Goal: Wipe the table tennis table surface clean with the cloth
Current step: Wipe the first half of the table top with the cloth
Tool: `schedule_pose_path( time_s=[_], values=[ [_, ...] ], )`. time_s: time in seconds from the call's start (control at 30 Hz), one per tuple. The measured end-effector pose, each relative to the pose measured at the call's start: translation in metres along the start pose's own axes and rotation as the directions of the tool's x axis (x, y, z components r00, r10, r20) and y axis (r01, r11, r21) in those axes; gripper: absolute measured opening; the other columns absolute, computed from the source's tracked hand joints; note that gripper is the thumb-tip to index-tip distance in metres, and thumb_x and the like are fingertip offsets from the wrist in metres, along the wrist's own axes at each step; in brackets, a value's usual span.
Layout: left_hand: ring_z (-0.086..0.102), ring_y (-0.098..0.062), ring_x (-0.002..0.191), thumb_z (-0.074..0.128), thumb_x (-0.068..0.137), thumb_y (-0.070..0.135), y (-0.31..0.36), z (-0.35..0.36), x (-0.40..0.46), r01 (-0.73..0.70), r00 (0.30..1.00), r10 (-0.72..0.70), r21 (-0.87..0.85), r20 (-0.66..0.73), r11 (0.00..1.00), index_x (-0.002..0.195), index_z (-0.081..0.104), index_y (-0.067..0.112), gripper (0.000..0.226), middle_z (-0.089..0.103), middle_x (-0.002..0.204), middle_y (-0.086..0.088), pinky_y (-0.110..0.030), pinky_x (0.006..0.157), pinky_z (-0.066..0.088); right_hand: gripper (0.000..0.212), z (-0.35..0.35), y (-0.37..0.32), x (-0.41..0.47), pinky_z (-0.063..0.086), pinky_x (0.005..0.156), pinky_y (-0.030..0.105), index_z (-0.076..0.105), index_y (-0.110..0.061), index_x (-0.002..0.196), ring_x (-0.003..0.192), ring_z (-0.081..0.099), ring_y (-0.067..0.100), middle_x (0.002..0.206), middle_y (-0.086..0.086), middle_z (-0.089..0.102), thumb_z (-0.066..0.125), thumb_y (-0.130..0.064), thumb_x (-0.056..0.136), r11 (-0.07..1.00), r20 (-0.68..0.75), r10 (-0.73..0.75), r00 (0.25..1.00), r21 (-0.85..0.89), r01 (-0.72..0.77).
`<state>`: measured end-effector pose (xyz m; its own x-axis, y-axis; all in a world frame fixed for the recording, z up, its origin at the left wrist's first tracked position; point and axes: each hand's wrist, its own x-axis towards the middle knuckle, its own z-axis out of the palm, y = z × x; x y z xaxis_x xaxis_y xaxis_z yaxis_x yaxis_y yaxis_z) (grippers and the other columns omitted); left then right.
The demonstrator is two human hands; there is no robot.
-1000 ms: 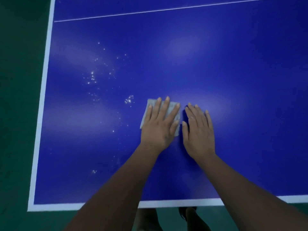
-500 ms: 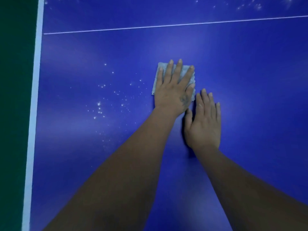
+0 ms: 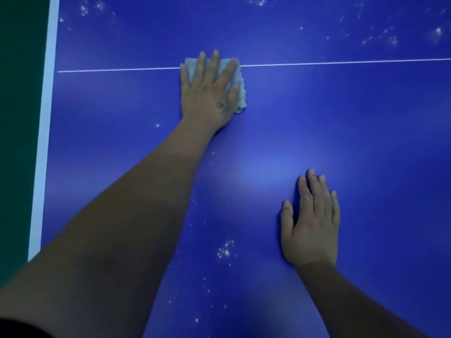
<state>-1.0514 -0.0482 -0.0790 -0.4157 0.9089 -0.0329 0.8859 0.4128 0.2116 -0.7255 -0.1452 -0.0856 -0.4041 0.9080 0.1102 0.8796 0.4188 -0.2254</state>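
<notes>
Item: cloth (image 3: pixel 236 80), upper centre of frame, on the white line (image 3: pixel 341 62); left hand (image 3: pixel 207 93) flat on it, fingers straight; right hand (image 3: pixel 311 223) flat on the table (image 3: pixel 366 142), lower right. Risk, I judge: specks (image 3: pixel 225 250) below get missed; cloth may bunch under uneven pressure.

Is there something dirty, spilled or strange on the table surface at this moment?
Yes. White specks lie scattered on the blue table, near the right hand, and more at the far right. The left hand presses the cloth elsewhere, on the thin white line.
</notes>
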Motion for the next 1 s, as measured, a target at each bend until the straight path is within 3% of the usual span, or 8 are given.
schedule_pose_path(
  time_s=[0.1,0.23,0.5,0.63,0.73,0.8,1.0],
  values=[
    [0.012,-0.036,0.163,0.02,0.109,0.055,-0.007,0.003,-0.018,0.009,0.998,-0.008,0.021,-0.064,1.0,0.168,0.025,0.036,0.062,0.02,0.176,-0.007,-0.066,0.128,0.001,0.062,0.0,-0.001,0.0,0.019,0.131,0.055,0.042,-0.005,0.16,0.164,0.018,0.023,0.174,0.006,0.029,0.045,-0.036,0.107,1.0,-0.004,0.005,1.0,-0.004,-0.005],
    [0.014,-0.041,0.162,0.024,0.112,0.046,0.006,0.011,-0.072,-0.01,0.995,0.011,0.004,-0.095,1.0,0.167,0.032,0.025,0.059,0.024,0.174,-0.016,-0.061,0.13,0.007,0.062,0.0,-0.001,0.0,0.018,0.132,0.054,0.041,-0.005,0.161,0.164,0.018,0.023,0.175,0.006,0.028,0.044,-0.036,0.108,1.0,0.003,0.002,1.0,-0.007,-0.002],
    [0.002,-0.031,0.165,0.026,0.115,0.04,0.069,0.014,-0.254,-0.071,0.997,0.071,-0.067,0.005,0.995,0.17,0.018,0.027,0.057,0.011,0.178,-0.007,-0.056,0.131,0.015,0.062,0.0,0.0,-0.001,0.018,0.132,0.054,0.042,-0.005,0.161,0.164,0.019,0.023,0.174,0.007,0.029,0.043,-0.037,0.107,1.0,-0.009,0.002,1.0,0.004,-0.002],
    [0.006,-0.03,0.165,0.024,0.116,0.041,0.052,0.017,-0.213,-0.134,0.99,0.132,-0.036,-0.06,0.99,0.169,0.023,0.028,0.055,0.016,0.177,-0.006,-0.055,0.13,0.015,0.062,-0.001,-0.001,-0.001,0.018,0.132,0.053,0.042,-0.006,0.161,0.164,0.02,0.023,0.174,0.006,0.03,0.045,-0.036,0.106,1.0,-0.025,0.002,1.0,0.01,-0.002],
    [0.01,-0.032,0.164,0.024,0.116,0.042,0.034,0.018,-0.167,-0.071,0.993,0.068,-0.029,-0.096,0.997,0.169,0.026,0.028,0.055,0.019,0.176,-0.008,-0.056,0.13,0.014,0.062,0.0,-0.001,-0.001,0.017,0.132,0.052,0.042,-0.006,0.161,0.164,0.02,0.023,0.174,0.006,0.029,0.045,-0.036,0.107,1.0,-0.027,-0.001,1.0,0.014,0.001],
    [0.007,-0.033,0.165,0.024,0.115,0.043,0.038,0.02,-0.168,-0.052,0.994,0.05,-0.026,-0.096,0.998,0.169,0.025,0.027,0.056,0.016,0.177,-0.009,-0.056,0.131,0.012,0.062,0.0,0.0,-0.001,0.017,0.132,0.052,0.041,-0.006,0.161,0.164,0.019,0.023,0.174,0.006,0.029,0.044,-0.036,0.107,1.0,-0.021,0.002,1.0,0.012,-0.002],
    [0.005,-0.03,0.165,0.026,0.113,0.055,0.054,0.019,-0.192,-0.175,0.983,0.172,-0.04,-0.061,0.984,0.169,0.026,0.03,0.061,0.016,0.177,-0.005,-0.055,0.131,0.01,0.061,0.001,0.001,-0.001,0.019,0.131,0.055,0.044,-0.004,0.16,0.163,0.023,0.026,0.173,0.008,0.031,0.047,-0.035,0.107,1.0,-0.036,-0.011,0.999,0.007,0.012]
  ],
)
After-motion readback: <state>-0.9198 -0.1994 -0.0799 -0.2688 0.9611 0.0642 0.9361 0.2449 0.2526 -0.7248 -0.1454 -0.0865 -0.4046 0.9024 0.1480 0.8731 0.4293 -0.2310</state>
